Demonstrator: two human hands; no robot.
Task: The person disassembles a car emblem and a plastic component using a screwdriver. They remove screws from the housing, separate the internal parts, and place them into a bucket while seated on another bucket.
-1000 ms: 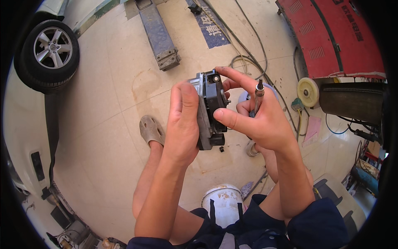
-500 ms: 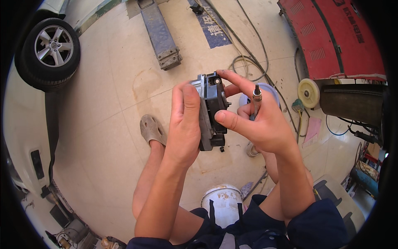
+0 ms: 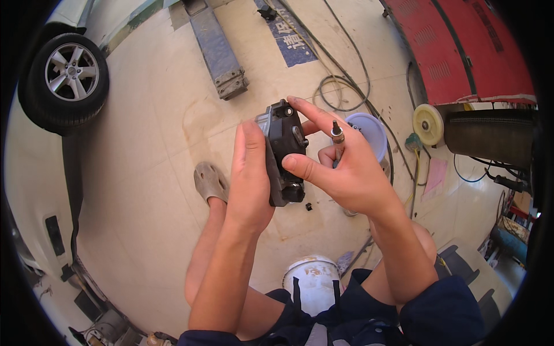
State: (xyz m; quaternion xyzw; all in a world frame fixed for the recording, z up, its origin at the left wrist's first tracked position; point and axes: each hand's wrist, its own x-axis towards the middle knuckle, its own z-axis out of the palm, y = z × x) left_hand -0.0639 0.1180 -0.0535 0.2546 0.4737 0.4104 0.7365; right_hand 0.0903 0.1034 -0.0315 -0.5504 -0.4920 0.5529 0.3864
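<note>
My left hand [image 3: 248, 187] wraps round a blocky black car part [image 3: 286, 138] with a grey metal side, held up in front of me. Its black face, with an oval knob and round openings, is turned partly toward the right. The thumb and forefinger of my right hand [image 3: 360, 173] touch that face and its top edge. Tucked in the curled fingers of the same hand is a screwdriver [image 3: 338, 137], its metal bit pointing up; the handle is mostly hidden. A small black piece [image 3: 309, 206] lies on the floor below the car part.
A lilac basin [image 3: 372, 134] stands behind my right hand, near cables [image 3: 346, 108] and a hose reel [image 3: 428, 126]. A white bucket [image 3: 311, 274] is between my legs. A lift arm [image 3: 216, 49] lies ahead, a car wheel [image 3: 72, 81] is at left, and a red cabinet [image 3: 438, 52] at right.
Both hands have shifted slightly left with the car part. It has turned so that more of its black face shows. The screwdriver has moved left with my right hand.
</note>
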